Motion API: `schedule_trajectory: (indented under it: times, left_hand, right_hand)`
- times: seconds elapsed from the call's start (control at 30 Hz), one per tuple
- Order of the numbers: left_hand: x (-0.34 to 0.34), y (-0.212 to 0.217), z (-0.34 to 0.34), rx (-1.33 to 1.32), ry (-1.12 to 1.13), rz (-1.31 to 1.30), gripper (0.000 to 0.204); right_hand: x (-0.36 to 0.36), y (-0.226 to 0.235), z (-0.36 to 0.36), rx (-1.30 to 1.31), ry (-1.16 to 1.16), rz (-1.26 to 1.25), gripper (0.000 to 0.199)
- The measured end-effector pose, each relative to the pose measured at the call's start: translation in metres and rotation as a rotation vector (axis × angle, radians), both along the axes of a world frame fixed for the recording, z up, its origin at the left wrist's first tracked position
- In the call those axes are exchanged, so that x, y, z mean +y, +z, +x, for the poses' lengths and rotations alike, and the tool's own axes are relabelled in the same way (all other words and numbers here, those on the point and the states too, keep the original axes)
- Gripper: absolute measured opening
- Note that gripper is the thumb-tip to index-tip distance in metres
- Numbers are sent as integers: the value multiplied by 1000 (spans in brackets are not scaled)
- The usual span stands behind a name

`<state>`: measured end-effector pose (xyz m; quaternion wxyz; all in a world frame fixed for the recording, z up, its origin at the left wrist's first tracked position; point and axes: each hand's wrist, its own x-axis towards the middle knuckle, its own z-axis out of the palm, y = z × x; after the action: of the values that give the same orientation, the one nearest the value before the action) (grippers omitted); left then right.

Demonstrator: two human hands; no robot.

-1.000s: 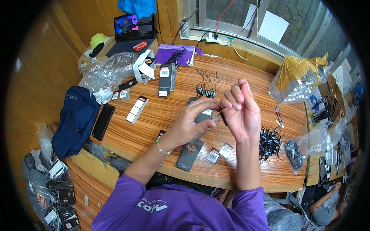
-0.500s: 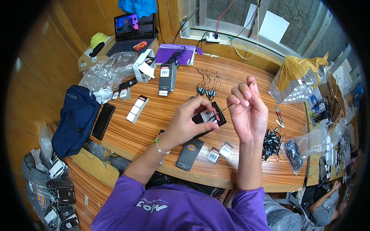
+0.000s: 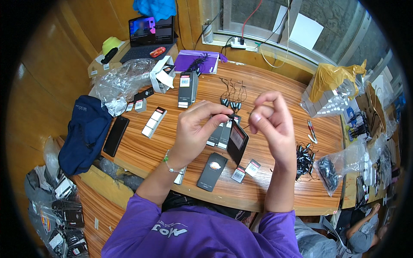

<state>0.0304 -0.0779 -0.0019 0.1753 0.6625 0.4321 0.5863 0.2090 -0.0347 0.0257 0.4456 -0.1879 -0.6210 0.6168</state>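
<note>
My left hand (image 3: 195,129) pinches the black cord at the top of a black hang tag (image 3: 238,142), which hangs tilted over the table. Close by on the right, my right hand (image 3: 275,127) is raised with its fingers curled in and the thumb against them; whatever they grip is too small to make out. Beneath the hands lie more dark hang tags (image 3: 218,136), partly covered by the held one. A grey tag (image 3: 211,175) lies nearer me, with two small labelled cards (image 3: 238,173) to its right. Several black cords (image 3: 234,104) are laid out beyond my hands.
To the right are a heap of black cords (image 3: 304,160), a small pen-like tool (image 3: 311,129) and a clear bag (image 3: 329,174). A stack of tags (image 3: 185,90), a phone (image 3: 116,136), a blue pouch (image 3: 84,133) and a laptop (image 3: 148,32) stand left. Another person (image 3: 363,230) is at lower right.
My left hand has moved from gripping the tag's body to pinching the cord at its top, so the tag now hangs down. My right hand has come down and turned inward.
</note>
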Motion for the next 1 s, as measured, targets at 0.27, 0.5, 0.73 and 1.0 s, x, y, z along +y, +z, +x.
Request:
schedule_trajectory:
  times: [0.27, 0.5, 0.73, 1.0]
  left_hand:
    - [-5, 0, 2, -284, -114, -145, 13]
    - [-6, 2, 4, -375, -166, -193, 13]
    - [-4, 4, 8, -433, -171, -185, 13]
    - [-3, 0, 5, -452, -170, -198, 13]
  right_hand:
    - [-5, -5, -12, -97, 41, 98, 19]
    - [-5, -8, -15, -108, -17, 160, 17]
    - [-5, -12, -19, -22, -172, 233, 15]
    - [-5, -11, -17, -111, -54, 220, 15]
